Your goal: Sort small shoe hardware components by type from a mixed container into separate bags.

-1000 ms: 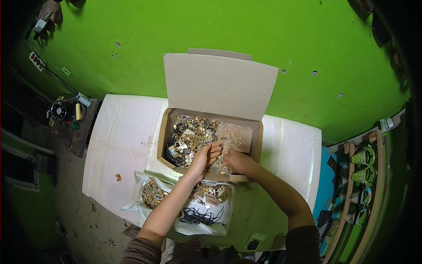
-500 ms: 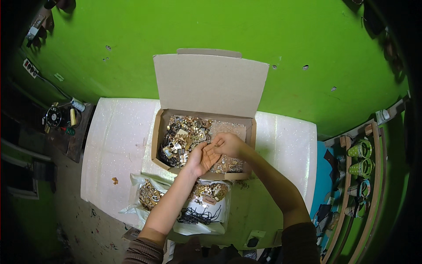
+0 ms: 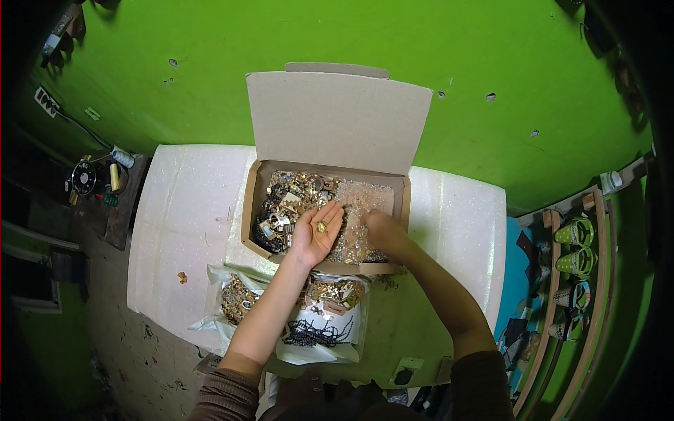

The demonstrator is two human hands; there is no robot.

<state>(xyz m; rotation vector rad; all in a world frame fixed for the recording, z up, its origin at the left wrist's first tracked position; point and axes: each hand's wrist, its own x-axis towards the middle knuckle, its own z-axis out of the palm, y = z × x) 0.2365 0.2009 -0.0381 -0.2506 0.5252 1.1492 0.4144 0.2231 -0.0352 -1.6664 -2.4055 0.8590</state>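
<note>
While box (image 3: 340,126) holds trinkets (image 3: 291,191), left fingers (image 3: 331,212) outstretched, gold piece (image 3: 321,227) on palm (image 3: 309,239); right fingers (image 3: 367,219) unclear.

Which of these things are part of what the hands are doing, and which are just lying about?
In use, apparently:
open cardboard box with shiny pieces
left hand, palm up under a gold-coloured piece
right hand over the box; its grip is hidden
perhaps the black bead strands, untouched

Lying about:
orange-brown scrap on the table
yellow spool
green patterned items on the rack
</note>
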